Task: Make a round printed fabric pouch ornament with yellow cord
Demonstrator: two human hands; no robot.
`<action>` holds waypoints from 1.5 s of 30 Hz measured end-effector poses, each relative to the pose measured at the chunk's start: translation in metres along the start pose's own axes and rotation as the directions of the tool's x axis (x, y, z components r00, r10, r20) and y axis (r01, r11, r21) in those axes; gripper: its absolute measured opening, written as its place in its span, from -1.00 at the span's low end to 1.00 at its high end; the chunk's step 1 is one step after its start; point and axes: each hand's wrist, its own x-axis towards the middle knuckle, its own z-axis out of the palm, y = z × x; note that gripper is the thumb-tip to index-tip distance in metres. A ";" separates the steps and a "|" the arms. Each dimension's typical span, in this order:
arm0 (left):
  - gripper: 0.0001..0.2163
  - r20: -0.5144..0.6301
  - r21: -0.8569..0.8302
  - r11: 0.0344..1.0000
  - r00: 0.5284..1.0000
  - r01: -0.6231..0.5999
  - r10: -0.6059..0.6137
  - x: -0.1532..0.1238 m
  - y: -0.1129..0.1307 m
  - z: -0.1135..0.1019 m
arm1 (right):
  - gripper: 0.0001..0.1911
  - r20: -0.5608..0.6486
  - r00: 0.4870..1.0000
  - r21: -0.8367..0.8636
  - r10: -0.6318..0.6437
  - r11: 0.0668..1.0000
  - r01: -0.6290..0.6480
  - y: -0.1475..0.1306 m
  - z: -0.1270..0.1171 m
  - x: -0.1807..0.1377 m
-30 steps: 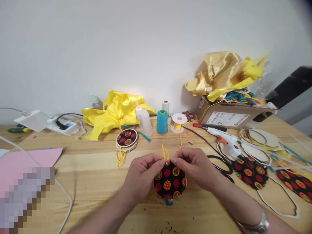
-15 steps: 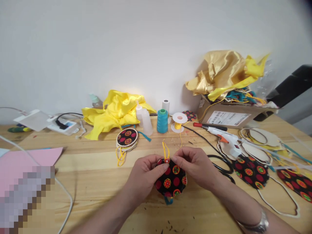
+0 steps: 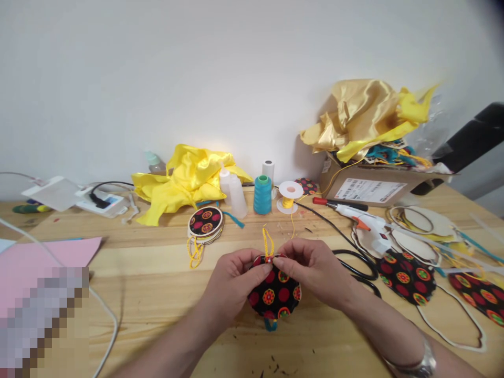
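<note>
Between my hands is a round black fabric piece (image 3: 275,294) with red dots and flower prints. A yellow cord loop (image 3: 268,240) rises from its top edge, and a teal ribbon tab (image 3: 271,324) hangs from the bottom. My left hand (image 3: 236,278) grips the upper left edge, thumb on the front and fingers behind. My right hand (image 3: 311,268) pinches the top edge just right of the loop's base, its thumb and fingertips close to my left thumb. The back of the piece is hidden.
Behind stand a teal thread cone (image 3: 262,195), a yellow cord spool (image 3: 290,197), white bottles (image 3: 237,197) and yellow satin (image 3: 185,181). A framed fabric disc (image 3: 205,221) lies left. To the right are a glue gun (image 3: 360,216), fabric pieces (image 3: 405,277) and a cardboard box (image 3: 366,186).
My right hand has shifted slightly left, its thumb now nearer the base of the yellow loop. The fabric piece stays in my hands, moved slightly left.
</note>
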 end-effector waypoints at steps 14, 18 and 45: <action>-0.85 0.064 0.082 0.994 0.996 -0.067 0.062 -0.002 0.003 0.000 | -0.79 -0.021 1.000 -0.011 -0.021 1.000 0.021 0.001 -0.001 0.000; -0.85 0.045 0.092 0.994 0.997 -0.066 0.062 -0.001 0.004 0.001 | -0.81 -0.023 0.999 -0.014 -0.023 1.000 0.022 -0.001 0.000 -0.001; -0.85 0.082 0.046 0.997 0.995 -0.063 0.059 -0.001 0.001 -0.004 | -0.77 0.000 1.000 0.001 -0.008 1.000 0.008 -0.002 -0.002 0.000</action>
